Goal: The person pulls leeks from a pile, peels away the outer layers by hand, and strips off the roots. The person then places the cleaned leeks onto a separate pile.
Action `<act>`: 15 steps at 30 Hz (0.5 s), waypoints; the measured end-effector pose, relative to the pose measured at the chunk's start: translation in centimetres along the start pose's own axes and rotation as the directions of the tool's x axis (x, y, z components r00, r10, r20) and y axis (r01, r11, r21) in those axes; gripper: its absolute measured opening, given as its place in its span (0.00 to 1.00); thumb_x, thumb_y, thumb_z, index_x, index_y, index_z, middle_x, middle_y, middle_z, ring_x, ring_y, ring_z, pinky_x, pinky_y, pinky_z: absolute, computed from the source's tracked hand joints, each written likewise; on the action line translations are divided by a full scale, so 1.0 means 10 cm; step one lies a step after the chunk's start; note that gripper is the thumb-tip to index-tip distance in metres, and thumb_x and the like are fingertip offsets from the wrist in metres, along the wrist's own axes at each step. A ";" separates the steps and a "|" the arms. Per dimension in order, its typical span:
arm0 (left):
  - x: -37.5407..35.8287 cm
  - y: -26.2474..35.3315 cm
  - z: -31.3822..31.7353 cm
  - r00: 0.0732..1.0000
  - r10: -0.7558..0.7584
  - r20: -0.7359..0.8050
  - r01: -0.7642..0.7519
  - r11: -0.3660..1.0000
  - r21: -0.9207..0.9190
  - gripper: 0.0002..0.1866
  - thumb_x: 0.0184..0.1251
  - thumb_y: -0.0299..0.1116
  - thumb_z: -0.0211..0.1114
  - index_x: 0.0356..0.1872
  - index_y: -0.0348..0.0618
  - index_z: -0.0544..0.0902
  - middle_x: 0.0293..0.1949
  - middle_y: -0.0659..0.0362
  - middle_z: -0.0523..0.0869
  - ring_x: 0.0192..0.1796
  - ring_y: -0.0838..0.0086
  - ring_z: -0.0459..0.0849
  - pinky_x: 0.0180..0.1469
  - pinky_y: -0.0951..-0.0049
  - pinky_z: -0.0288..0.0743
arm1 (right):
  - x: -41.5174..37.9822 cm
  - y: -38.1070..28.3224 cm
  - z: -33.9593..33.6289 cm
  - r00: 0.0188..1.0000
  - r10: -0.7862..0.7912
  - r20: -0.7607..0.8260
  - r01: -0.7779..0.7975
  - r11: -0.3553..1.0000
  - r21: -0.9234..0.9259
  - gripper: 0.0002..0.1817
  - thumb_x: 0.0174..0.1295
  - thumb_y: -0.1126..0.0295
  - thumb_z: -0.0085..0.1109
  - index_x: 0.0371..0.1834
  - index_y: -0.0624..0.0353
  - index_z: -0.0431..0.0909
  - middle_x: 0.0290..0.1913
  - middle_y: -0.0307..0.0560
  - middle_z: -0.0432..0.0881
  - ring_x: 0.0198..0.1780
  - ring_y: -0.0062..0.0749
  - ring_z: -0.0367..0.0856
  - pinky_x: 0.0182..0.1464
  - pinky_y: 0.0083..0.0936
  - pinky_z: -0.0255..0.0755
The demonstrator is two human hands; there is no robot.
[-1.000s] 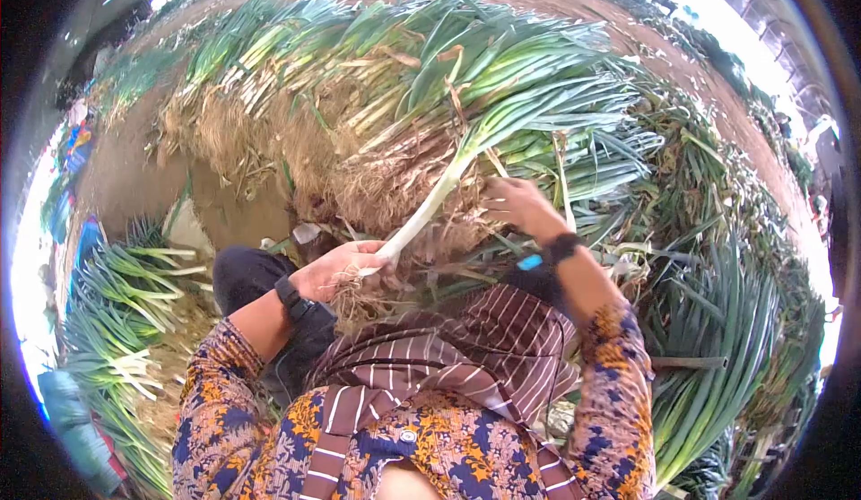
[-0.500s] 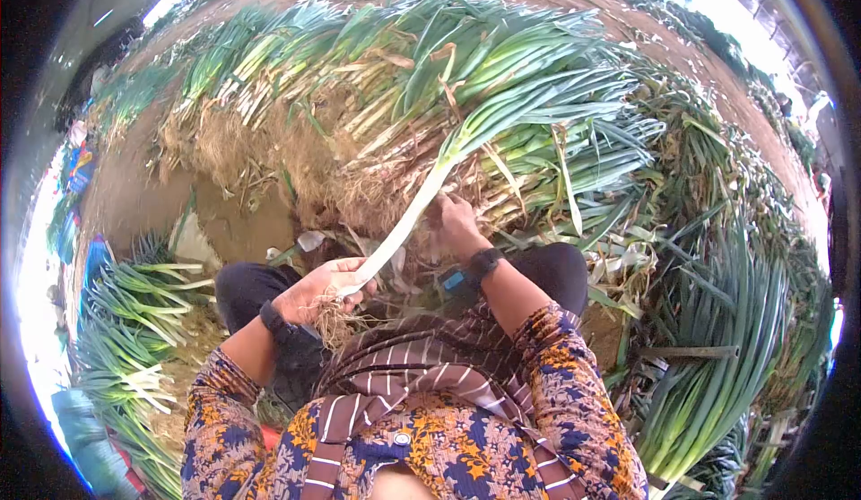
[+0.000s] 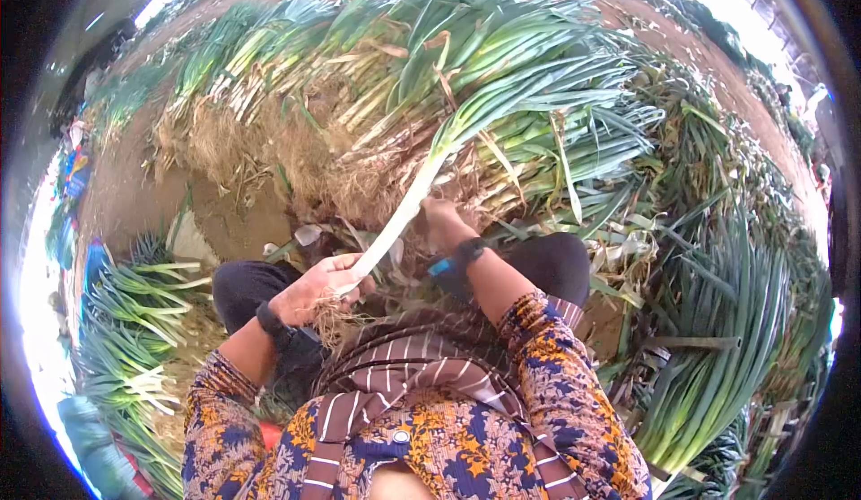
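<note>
A single leek (image 3: 393, 231) slants up and away from my lap, its white shaft towards me and its green leaves over the pile. My left hand (image 3: 316, 286) is closed around its lower end, with the stringy roots (image 3: 336, 322) hanging below the fingers. Close beside the middle of the shaft is my right hand (image 3: 446, 224). Its fingertips are blurred and partly hidden, so I cannot make out whether they grip the leek. Both wrists wear dark bands; something blue (image 3: 441, 269) shows at the right one.
A long heap of rooted leeks (image 3: 296, 132) curves across the ground ahead. Trimmed leeks (image 3: 143, 321) lie to the left, and a large bundle (image 3: 717, 365) lies to the right beside a grey bar (image 3: 691, 342). Loose leaf scraps (image 3: 628, 258) litter the ground near my right knee.
My right hand has moved slightly down and left along the shaft, towards me. The left hand keeps its hold on the leek, almost unmoved.
</note>
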State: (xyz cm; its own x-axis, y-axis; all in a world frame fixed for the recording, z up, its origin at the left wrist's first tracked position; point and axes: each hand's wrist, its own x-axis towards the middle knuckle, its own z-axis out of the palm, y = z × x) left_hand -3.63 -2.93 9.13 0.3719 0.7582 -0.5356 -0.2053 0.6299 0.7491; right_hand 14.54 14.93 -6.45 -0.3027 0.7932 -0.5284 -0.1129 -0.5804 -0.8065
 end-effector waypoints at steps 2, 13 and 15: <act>0.01 0.06 -0.01 0.998 0.047 0.033 -0.049 0.998 0.043 0.28 0.67 0.32 0.58 0.66 0.38 0.60 0.36 0.60 0.81 0.23 0.84 0.74 0.22 0.86 0.68 | -0.04 0.05 0.18 0.991 0.131 -0.013 -0.128 0.980 0.155 0.13 0.65 0.68 0.47 0.37 0.67 0.77 0.28 0.50 0.80 0.29 0.38 0.79 0.28 0.36 0.72; 0.11 0.13 -0.39 0.984 -0.138 -0.111 0.167 0.929 0.331 0.14 0.61 0.32 0.65 0.44 0.36 0.76 0.30 0.61 0.83 0.25 0.84 0.78 0.27 0.85 0.71 | -0.35 1.08 0.48 0.916 -0.033 0.399 0.401 0.060 -0.914 0.16 0.57 0.63 0.53 0.40 0.63 0.82 0.41 0.62 0.82 0.42 0.52 0.82 0.43 0.42 0.76; 0.15 0.08 -0.48 0.979 -0.125 -0.159 0.185 0.871 0.456 0.09 0.61 0.34 0.67 0.35 0.39 0.79 0.33 0.60 0.85 0.31 0.82 0.80 0.32 0.83 0.72 | -0.43 1.10 0.44 0.915 0.042 0.402 0.403 -0.014 -0.915 0.16 0.56 0.63 0.53 0.40 0.62 0.82 0.43 0.61 0.81 0.42 0.50 0.82 0.43 0.42 0.76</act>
State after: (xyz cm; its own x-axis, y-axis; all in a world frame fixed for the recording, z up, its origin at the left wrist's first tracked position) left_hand -7.62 -0.48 7.02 0.2459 0.6906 -0.6802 0.3029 0.6119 0.7307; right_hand 10.47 4.31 -11.89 -0.6620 0.6272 -0.4104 0.7458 0.4965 -0.4442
